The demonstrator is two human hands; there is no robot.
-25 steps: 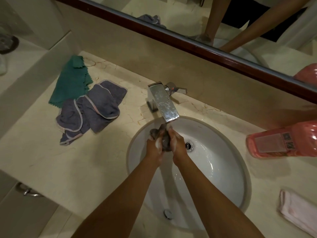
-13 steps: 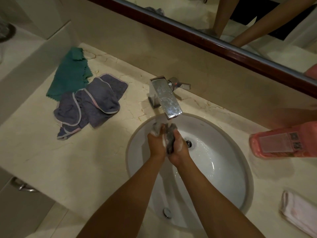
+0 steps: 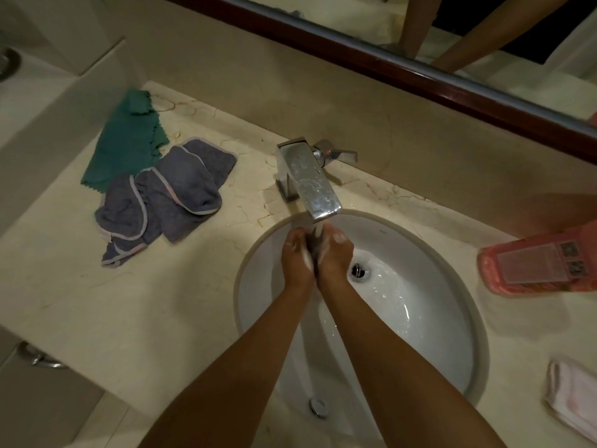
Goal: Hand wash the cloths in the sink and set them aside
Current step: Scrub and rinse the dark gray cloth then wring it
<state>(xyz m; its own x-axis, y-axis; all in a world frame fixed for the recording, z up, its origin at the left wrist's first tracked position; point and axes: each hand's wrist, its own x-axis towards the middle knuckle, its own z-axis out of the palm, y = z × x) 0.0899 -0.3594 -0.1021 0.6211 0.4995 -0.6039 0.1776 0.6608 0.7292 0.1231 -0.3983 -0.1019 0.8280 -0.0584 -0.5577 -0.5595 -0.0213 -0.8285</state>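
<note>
Over the white oval sink (image 3: 445, 344), my left hand (image 3: 295, 260) and my right hand (image 3: 334, 258) press together around a small grey cloth (image 3: 312, 244), both gripping it. Soap suds cling to the fingers. The cloth sits right under the chrome faucet's (image 3: 307, 176) spout and is mostly hidden between my palms. On the counter to the left lie crumpled grey cloths with pale trim (image 3: 164, 198), partly over a green cloth (image 3: 126, 140).
A pink bottle (image 3: 539, 263) lies on its side right of the sink. A folded pale pink cloth (image 3: 575, 399) rests at the right edge. The faucet lever (image 3: 339, 154) points right. A mirror runs along the back wall. The drain (image 3: 358, 270) is open.
My hands, still rubbing the cloth, have shifted up closer under the spout. The cloth is more hidden between my palms than before.
</note>
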